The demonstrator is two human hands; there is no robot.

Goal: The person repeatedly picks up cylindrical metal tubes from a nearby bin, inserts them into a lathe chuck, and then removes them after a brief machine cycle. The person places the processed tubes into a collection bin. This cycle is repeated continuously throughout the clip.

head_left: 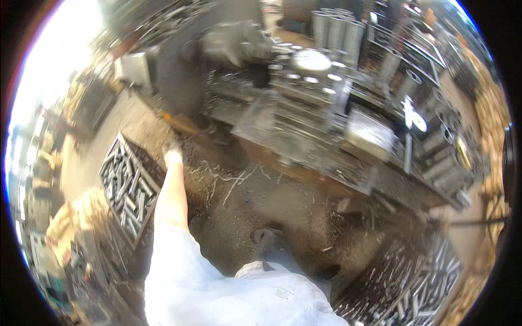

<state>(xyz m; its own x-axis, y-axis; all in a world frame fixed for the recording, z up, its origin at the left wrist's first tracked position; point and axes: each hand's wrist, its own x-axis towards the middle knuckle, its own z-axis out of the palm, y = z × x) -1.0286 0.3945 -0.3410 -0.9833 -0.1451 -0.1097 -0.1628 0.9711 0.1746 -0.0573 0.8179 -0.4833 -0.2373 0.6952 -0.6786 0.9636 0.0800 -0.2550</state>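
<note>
My left arm, in a pale sleeve, reaches forward on the left. At its end my left hand [173, 154] is smeared by motion, so I cannot make out its fingers or anything in them. It is nearest to a dark machine part with a yellow-orange piece [185, 124] on it, and beside the far edge of a metal bin [145, 176]. Short grey metal cylinders [128, 187] fill that bin. My right hand does not show.
A lathe-like machine with a stepped metal block [304, 111] stands ahead. Metal tubes [435, 141] line its right side. Another bin of metal pieces [424, 288] sits at the lower right. Curly metal shavings [236, 182] litter the floor. Stacked sacks [492, 114] stand far right.
</note>
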